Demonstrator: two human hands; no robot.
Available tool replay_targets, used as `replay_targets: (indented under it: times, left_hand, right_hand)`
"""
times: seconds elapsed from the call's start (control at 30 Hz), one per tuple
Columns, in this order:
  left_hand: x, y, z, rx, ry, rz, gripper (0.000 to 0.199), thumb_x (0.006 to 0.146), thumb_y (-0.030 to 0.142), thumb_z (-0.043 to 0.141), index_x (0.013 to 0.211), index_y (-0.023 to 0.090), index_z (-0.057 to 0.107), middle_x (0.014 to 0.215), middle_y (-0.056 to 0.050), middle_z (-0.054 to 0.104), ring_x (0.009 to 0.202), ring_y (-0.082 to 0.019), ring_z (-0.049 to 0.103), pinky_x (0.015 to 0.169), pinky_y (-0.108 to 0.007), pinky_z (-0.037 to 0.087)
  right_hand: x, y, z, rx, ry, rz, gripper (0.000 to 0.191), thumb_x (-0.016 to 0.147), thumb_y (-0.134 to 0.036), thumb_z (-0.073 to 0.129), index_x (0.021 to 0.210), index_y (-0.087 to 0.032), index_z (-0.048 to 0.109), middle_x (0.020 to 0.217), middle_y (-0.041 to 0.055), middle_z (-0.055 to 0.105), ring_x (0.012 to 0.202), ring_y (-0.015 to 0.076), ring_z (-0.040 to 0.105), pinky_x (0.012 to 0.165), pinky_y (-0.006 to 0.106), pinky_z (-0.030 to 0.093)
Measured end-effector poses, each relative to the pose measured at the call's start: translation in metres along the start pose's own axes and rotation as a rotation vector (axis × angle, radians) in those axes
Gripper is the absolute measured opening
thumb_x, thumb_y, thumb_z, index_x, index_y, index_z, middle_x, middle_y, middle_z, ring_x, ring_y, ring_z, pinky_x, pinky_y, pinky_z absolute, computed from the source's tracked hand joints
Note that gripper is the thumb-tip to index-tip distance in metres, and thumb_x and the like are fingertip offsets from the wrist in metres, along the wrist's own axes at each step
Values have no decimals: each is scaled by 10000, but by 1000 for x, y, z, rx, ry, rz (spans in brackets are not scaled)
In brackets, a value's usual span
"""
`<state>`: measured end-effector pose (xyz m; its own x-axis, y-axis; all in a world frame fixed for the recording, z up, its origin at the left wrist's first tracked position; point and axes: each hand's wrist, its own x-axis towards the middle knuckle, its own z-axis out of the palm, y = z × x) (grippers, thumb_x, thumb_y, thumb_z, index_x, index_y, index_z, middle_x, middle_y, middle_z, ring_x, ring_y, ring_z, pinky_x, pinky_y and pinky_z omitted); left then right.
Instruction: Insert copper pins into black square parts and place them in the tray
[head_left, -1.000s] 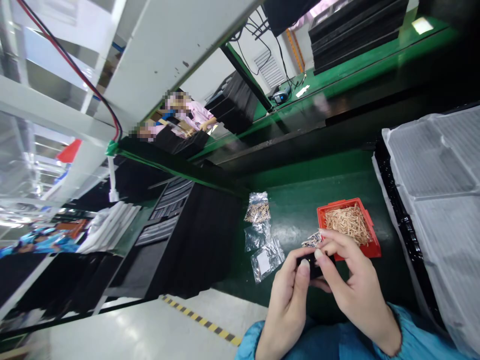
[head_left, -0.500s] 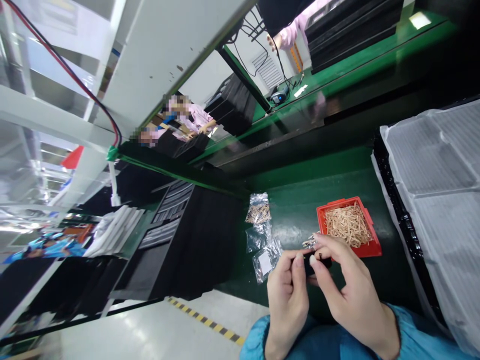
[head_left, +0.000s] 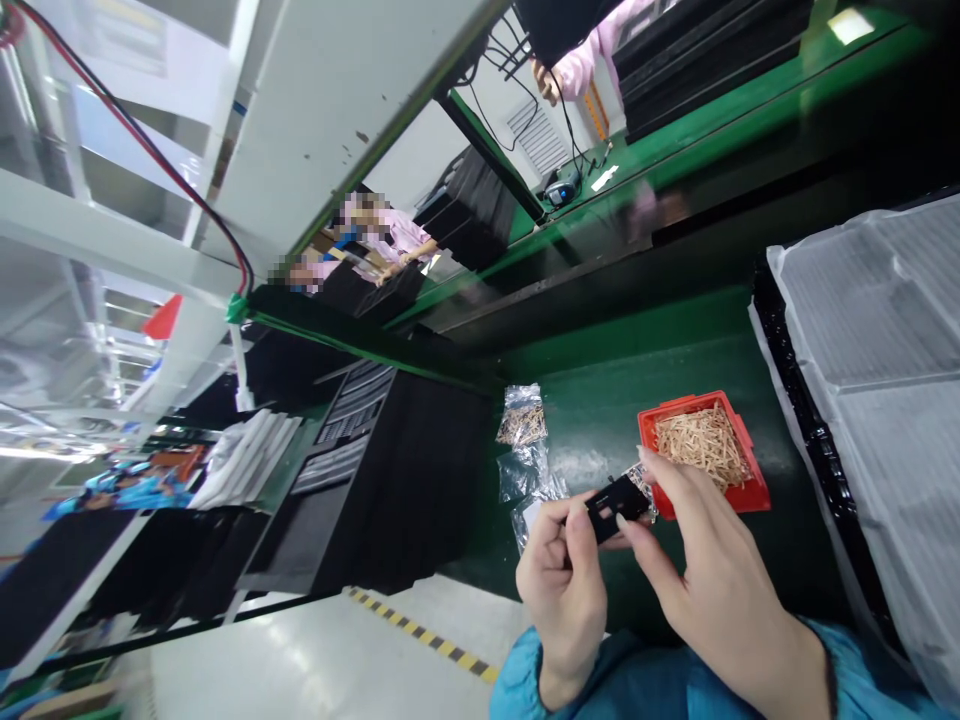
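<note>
Between the thumb and fingers of my left hand (head_left: 566,580) is a small flat black part (head_left: 616,508) with a little opening in it. My right hand (head_left: 709,560) is at the part's right side, thumb near its lower edge and index finger raised above, with a gap between them. Just behind the part lies a small heap of tiny pale and metallic pieces, partly hidden by my right fingers. Beyond my right hand stands a red tray (head_left: 756,480) holding many thin tan strips (head_left: 703,445).
Clear plastic bags (head_left: 523,470) lie on the green table (head_left: 585,400), left of the tray. Trays under translucent sheets (head_left: 877,350) stand at the right edge. A black stack (head_left: 405,470) is at the left. Across the bench, people in pink sleeves work by black stacks (head_left: 469,210).
My right hand's fingers have spread and moved off the black part, which now shows more fully. My left hand has shifted slightly left, still holding it.
</note>
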<state>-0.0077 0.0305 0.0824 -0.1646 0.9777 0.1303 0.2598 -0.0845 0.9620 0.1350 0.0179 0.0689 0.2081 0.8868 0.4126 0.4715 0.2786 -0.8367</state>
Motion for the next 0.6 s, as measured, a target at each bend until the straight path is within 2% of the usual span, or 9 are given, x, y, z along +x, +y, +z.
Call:
replay_targets:
  times: [0.13, 0.27, 0.4, 0.6]
  left_hand:
    - [-5, 2, 0, 3, -19, -7, 268, 1035, 414, 708, 955, 159, 736, 840, -65, 812, 703, -192, 805, 698, -273, 692]
    - [-9, 5, 1, 18, -18, 13, 266, 1017, 410, 734, 922, 162, 746, 772, -39, 789, 642, -159, 776, 639, -216, 666]
    - [-13, 7, 3, 23, -21, 23, 273, 1009, 394, 748, 855, 169, 727, 688, -13, 750, 538, -99, 689, 522, -127, 566]
    - [-13, 10, 9, -5, -38, 32, 281, 1023, 409, 722, 856, 183, 717, 573, 49, 649, 334, -53, 492, 333, -120, 406]
  right_hand:
    - [2, -7, 5, 154, 19, 110, 447, 1059, -377, 597, 1476, -234, 519, 1294, 112, 738, 1156, 237, 770, 881, 350, 706]
    - [4, -14, 8, 234, 88, 161, 374, 1045, -381, 632, 1400, -278, 577, 1244, 59, 744, 1135, 168, 765, 899, 246, 674]
    - [4, -14, 8, 285, 173, 174, 279, 1037, -303, 649, 1315, -298, 628, 1153, 14, 783, 1063, 136, 786, 919, 210, 657]
    - [5, -9, -1, 325, 228, 155, 189, 1032, -191, 650, 1208, -252, 682, 1012, 10, 809, 840, 129, 815, 809, 209, 686]
